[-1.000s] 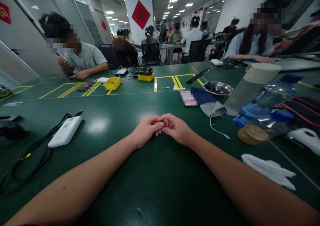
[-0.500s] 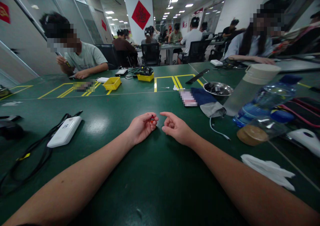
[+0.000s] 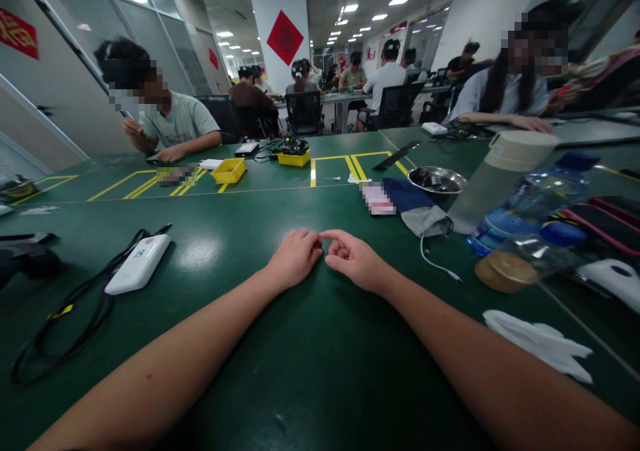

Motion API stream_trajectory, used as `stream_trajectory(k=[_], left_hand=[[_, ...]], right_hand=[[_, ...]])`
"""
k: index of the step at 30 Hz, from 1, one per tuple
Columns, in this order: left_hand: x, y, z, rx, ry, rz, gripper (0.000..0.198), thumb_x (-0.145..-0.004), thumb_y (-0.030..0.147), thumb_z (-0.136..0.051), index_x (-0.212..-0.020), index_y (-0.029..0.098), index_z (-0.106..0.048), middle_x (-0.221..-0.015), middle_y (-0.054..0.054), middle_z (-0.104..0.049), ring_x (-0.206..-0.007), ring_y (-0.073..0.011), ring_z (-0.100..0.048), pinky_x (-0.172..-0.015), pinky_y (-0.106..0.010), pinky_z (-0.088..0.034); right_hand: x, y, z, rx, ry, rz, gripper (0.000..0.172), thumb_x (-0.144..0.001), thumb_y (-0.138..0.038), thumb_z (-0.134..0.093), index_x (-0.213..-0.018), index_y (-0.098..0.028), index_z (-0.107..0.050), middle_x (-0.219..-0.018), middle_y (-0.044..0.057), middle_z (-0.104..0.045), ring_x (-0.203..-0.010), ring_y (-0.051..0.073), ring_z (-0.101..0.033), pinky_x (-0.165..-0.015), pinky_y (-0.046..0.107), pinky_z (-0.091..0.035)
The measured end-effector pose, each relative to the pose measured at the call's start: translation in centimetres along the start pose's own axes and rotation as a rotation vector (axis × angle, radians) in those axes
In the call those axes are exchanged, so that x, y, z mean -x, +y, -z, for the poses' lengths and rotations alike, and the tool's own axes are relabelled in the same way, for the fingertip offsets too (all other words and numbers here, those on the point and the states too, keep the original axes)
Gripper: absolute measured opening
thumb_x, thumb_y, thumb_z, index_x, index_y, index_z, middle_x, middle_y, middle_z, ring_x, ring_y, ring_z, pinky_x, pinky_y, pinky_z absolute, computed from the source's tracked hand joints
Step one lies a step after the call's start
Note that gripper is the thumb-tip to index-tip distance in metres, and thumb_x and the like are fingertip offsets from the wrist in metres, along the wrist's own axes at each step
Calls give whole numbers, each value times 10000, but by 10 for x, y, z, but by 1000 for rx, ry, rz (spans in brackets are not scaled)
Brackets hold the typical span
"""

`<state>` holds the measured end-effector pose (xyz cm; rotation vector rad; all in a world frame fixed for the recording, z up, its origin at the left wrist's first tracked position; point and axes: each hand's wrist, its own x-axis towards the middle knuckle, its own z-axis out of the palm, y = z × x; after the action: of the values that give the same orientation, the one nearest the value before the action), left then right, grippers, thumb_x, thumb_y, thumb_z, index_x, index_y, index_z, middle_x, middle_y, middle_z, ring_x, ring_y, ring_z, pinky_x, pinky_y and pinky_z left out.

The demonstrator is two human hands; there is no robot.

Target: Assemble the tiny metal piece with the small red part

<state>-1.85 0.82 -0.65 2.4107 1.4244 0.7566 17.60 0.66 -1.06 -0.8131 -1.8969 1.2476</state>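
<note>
Near the middle of the green table (image 3: 320, 344), my left hand (image 3: 294, 261) is closed around a small red object (image 3: 317, 244). Only a bit of red shows between its fingers and thumb, so its kind cannot be made out. The back of that hand faces up. Just to the right, my right hand (image 3: 355, 259) holds nothing. Its index finger stretches toward the red object, with the tip at or very near it; whether they touch is unclear. The thumb stands apart and the other fingers are curled.
At left lies a white power bank (image 3: 139, 264) beside a black cable (image 3: 95, 314). To the right are a grey pouch (image 3: 425, 219), a steel bowl (image 3: 437, 179), bottles (image 3: 535, 198) and a white glove (image 3: 540, 344). Yellow trays (image 3: 229, 171) stand farther back; co-workers sit beyond.
My left hand has turned over from palm-up to back-up and moved slightly right, bringing the red object close to the right index fingertip. My right hand has barely moved. The view has shifted slightly.
</note>
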Motion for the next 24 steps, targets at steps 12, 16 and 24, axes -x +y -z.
stream_trajectory(k=[12, 16, 24], left_hand=[[-3, -18, 7, -211, -114, -59, 197, -925, 366, -479, -898, 200, -580, -941, -70, -547, -908, -235, -491, -899, -391, -381], [7, -55, 31, -130, -76, 108, 217, -869, 415, -551, -825, 205, -588, -897, -61, -555, -903, -243, -496, -911, -396, -376], [65, -145, 117, 24, 222, 551, 183, -790, 363, -607, -745, 185, -605, -818, -66, -612, -897, -273, -548, -910, -425, -396]], right_hand=[[0, -4, -1, 82, -9, -19, 375, -824, -194, -596, -1195, -147, -577, -813, -9, -557, -613, 97, -501, -601, 242, -416], [2, -7, 1, 117, -24, -48, 349, -833, -213, -598, -1175, -146, -601, -845, 11, -576, -637, 108, -518, -614, 253, -428], [2, -5, 3, 147, -57, -55, 291, -844, -237, -599, -1114, -144, -655, -842, 29, -614, -664, 127, -541, -635, 271, -437]])
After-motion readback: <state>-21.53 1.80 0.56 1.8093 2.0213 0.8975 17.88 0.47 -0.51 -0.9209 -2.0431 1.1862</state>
